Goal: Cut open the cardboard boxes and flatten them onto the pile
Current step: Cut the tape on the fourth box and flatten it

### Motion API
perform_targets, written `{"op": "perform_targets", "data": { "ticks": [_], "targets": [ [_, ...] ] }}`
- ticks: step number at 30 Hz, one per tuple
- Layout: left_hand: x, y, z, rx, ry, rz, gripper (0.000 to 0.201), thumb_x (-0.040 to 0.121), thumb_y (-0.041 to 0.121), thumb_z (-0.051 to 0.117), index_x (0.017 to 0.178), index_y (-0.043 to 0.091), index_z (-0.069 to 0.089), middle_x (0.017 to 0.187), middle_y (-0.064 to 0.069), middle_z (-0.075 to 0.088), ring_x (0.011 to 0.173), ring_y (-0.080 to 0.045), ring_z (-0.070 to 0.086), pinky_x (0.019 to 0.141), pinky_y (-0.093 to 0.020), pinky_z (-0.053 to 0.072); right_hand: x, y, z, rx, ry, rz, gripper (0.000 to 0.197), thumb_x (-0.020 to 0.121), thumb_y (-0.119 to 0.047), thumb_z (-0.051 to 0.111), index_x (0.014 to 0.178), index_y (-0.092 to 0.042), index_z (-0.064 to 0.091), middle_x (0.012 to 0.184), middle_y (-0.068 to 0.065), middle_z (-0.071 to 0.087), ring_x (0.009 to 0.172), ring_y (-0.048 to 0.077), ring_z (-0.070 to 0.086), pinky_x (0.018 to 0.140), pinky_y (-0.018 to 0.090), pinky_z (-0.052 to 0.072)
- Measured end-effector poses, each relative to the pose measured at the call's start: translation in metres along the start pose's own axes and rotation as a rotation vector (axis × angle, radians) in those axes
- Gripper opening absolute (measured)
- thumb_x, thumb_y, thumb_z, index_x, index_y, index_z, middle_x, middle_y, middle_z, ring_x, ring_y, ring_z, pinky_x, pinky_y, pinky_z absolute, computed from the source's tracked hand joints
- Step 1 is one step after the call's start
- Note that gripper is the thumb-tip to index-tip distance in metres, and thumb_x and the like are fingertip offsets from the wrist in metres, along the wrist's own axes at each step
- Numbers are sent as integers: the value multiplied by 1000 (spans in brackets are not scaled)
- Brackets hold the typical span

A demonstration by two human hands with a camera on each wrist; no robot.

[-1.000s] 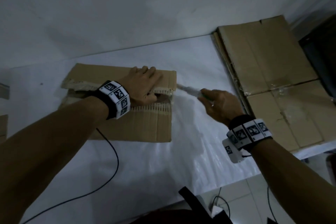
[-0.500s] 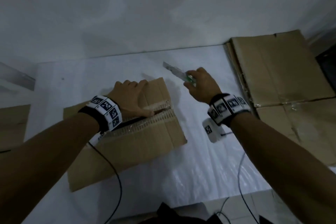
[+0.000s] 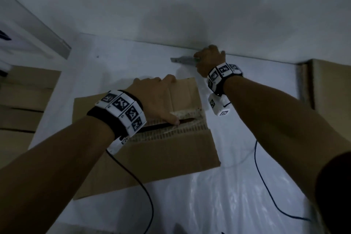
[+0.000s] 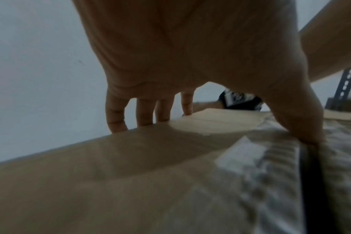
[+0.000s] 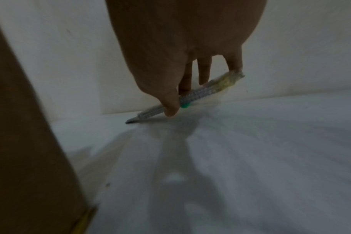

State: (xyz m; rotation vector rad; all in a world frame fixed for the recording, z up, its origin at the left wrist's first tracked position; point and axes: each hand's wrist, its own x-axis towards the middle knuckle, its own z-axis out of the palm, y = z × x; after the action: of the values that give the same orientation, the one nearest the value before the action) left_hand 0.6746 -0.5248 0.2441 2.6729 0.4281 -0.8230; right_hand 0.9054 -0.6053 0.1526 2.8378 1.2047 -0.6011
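One cardboard box [image 3: 152, 150], centre frame on the table [image 3: 237, 195], has its taped seam slit but is not yet flattened, the left hand [image 3: 157, 99] gripping a flap, the right hand [image 3: 209, 61] pinching the utility knife [image 3: 182, 60], and the pile [image 3: 332, 89] at right.

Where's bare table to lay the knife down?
Bare white table lies between the wall and the box, under the knife in the right hand. Also near edge, crossed by cables. Crowded: cardboard pile right.
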Motion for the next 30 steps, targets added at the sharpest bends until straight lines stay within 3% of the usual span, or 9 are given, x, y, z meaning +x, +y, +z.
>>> {"op": "perform_targets", "data": {
  "ticks": [5,9,12,15,18,21,25,28,30],
  "targets": [
    [-2,2,-2,-36,11,-4,117,46,87,67,138,37,16,121,2,52,101,-21,55,94,-44,46,14,-5,7,-58,-17,22,27,88,-17,54,115,-16,60,126,13,51,131,34,31,106,64,29],
    [-4,0,-2,-110,-7,14,118,52,83,70,145,36,14,135,-1,46,115,-21,50,101,-42,42,-7,-2,0,157,63,16,54,89,-32,62,140,-21,47,145,10,40,140,31,25,111,57,26],
    [-8,-3,-11,-195,5,21,111,62,75,72,150,30,22,146,-1,40,127,-21,44,107,-35,37,-37,-3,-21,457,236,-60,48,90,-28,65,132,-9,56,130,19,53,120,33,50,99,46,45],
    [-8,-14,-19,-202,1,-22,109,63,85,59,150,29,26,148,0,37,127,-22,44,105,-38,40,-81,-18,-51,558,260,-52,36,92,-30,63,122,-8,63,116,11,63,102,24,60,88,35,52],
    [-14,-22,-27,-128,22,-1,93,67,88,42,136,25,46,131,-2,52,108,-23,54,94,-39,47,-139,-53,-73,466,295,-156,20,92,-28,61,94,-9,68,89,8,68,79,23,62,67,30,49],
    [-28,-23,-36,-63,116,43,56,93,64,36,104,14,60,97,-5,61,82,-23,58,73,-33,47,-190,-89,-66,298,136,-200,22,92,-29,59,85,-8,61,75,5,59,68,24,55,63,33,44],
    [-42,-32,-46,-56,260,36,47,104,35,29,86,2,56,98,-20,64,76,-28,56,68,-33,42,-231,-135,-23,-20,-121,-300,68,78,-59,64,135,-25,50,135,5,51,120,31,52,97,45,47],
    [-63,-55,-46,-62,290,49,32,103,20,38,99,-3,60,107,-23,63,87,-31,59,71,-33,43,-251,-175,0,-82,-204,-452,97,81,-43,71,154,-28,10,161,7,7,147,31,11,114,56,26],
    [-78,-80,-38,-58,298,54,26,98,13,45,91,-4,63,99,-25,66,81,-31,61,65,-32,42,-256,-194,8,-139,-223,-457,94,86,-34,68,155,-27,3,162,7,5,148,31,1,112,63,19]
  ]
}}
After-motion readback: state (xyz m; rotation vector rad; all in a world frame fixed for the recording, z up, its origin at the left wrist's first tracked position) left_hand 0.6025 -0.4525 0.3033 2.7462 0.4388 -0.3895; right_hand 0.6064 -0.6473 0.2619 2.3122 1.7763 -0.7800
